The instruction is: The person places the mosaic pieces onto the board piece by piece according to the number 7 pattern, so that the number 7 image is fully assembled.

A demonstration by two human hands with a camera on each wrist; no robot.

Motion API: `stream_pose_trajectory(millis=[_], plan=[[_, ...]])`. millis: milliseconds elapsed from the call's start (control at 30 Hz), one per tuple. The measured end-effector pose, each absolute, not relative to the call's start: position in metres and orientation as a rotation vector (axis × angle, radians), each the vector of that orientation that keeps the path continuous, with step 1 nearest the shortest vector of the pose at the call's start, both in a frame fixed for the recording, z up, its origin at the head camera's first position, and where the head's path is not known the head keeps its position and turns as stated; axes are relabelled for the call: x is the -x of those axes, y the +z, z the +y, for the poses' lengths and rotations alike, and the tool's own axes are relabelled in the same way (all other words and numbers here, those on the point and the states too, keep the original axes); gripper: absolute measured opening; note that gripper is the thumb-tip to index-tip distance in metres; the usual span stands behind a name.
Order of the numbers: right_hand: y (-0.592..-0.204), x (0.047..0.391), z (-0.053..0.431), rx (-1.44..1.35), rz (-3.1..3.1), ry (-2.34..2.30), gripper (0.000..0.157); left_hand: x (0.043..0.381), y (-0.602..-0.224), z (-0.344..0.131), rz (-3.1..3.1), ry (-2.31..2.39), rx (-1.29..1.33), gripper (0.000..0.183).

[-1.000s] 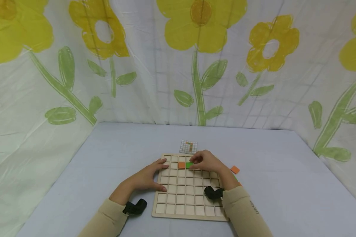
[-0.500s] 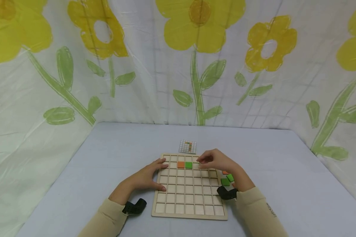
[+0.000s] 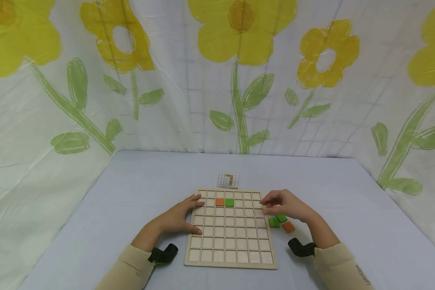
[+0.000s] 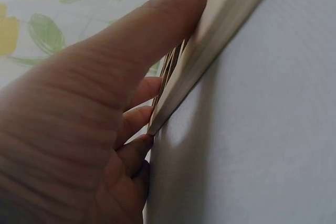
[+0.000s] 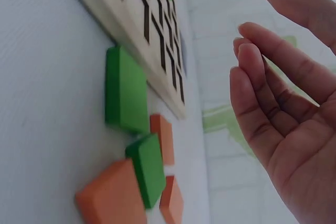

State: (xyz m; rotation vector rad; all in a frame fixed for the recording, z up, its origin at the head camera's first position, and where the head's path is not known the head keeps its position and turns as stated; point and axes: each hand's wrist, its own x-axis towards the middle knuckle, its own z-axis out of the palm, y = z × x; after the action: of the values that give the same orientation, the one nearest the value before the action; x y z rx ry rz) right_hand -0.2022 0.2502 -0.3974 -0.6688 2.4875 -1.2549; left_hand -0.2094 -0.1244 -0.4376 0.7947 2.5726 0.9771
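Observation:
A square wooden grid board lies on the table. An orange tile and a green tile sit side by side in its second row from the top. My left hand rests along the board's left edge, fingers and thumb spread over the rim. To the right, my right hand hovers by the board's right edge with nothing between its half-bent fingers, as the right wrist view confirms. Below it are loose tiles, among them a green tile and an orange tile.
Behind the board lies a small card printed with a grid pattern in orange and green. A white curtain with painted yellow flowers hangs beyond the table.
My right hand has let go of the green tile in the second row and moved right, off the board toward the loose tiles. My left hand has stayed put.

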Motion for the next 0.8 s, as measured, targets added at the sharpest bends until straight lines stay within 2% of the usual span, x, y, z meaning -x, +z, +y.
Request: stream_pose_trajectory(millis=[800], plan=[[-0.408,0.164,0.302,0.600,2.510,-1.277,0.033,0.208,-0.439,-0.124,2.583,0.980,-0.797,0.089]])
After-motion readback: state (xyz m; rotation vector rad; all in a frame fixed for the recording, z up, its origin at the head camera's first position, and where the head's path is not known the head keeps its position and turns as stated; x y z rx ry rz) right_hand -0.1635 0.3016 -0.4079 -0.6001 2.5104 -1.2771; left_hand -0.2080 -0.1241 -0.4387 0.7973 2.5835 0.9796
